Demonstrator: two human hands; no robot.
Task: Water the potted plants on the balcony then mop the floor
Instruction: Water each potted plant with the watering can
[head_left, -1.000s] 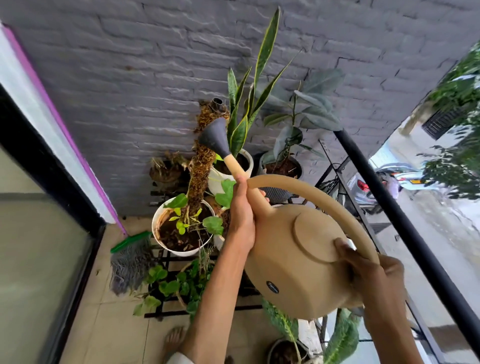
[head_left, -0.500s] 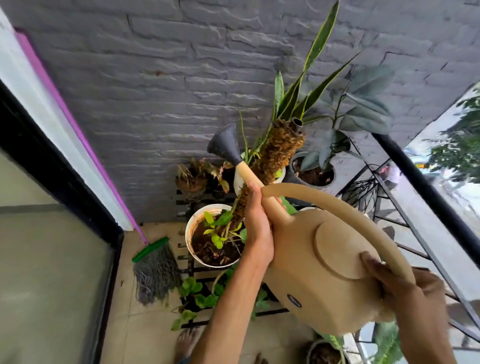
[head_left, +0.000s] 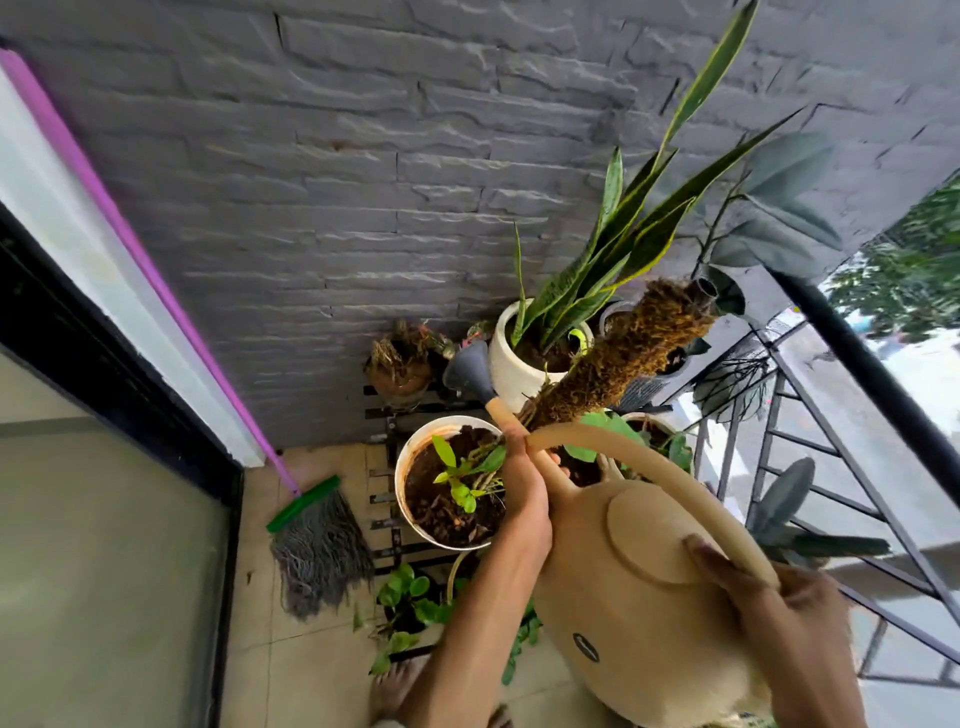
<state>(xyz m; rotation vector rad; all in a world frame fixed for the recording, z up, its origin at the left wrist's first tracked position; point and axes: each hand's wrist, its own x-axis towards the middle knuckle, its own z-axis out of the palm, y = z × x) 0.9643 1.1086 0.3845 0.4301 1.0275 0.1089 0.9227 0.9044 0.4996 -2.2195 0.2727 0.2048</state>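
**Both hands on the can, rose over the white pots**

Left hand (head_left: 524, 499) wraps the base of the spout, fingers curled round it just below where the long arched handle joins. My right hand (head_left: 779, 613) grips the rear end of that handle, thumb lying on the flat lid disc, fingers closed under the loop. Between them I carry the tan watering can (head_left: 639, 597), tilted forward with the spout running up and away from me. Its grey rose (head_left: 466, 370) sits near the rim of the white snake plant pot (head_left: 511, 364), above the slatted black plant stand (head_left: 387, 415). Cannot tell whether water is coming out.

Below the spout: a wide white pot (head_left: 402, 480) of dark soil with a few pale green leaves. A moss pole (head_left: 613, 358) leans out of it, up and to the right, crossing in front of the snake plant. Left of the rose, a small brown pot (head_left: 400, 374) of dry, withered growth. A leafy green trailing plant (head_left: 410, 603) sits low by the stand.

Mop (head_left: 317, 551) leans in the corner, purple handle against the grey brick wall (head_left: 363, 156), grey strands on the tiled floor (head_left: 291, 670), green head bar. Black balcony railing (head_left: 872, 384) runs along the right. A bare foot (head_left: 392, 686) shows at the bottom edge.
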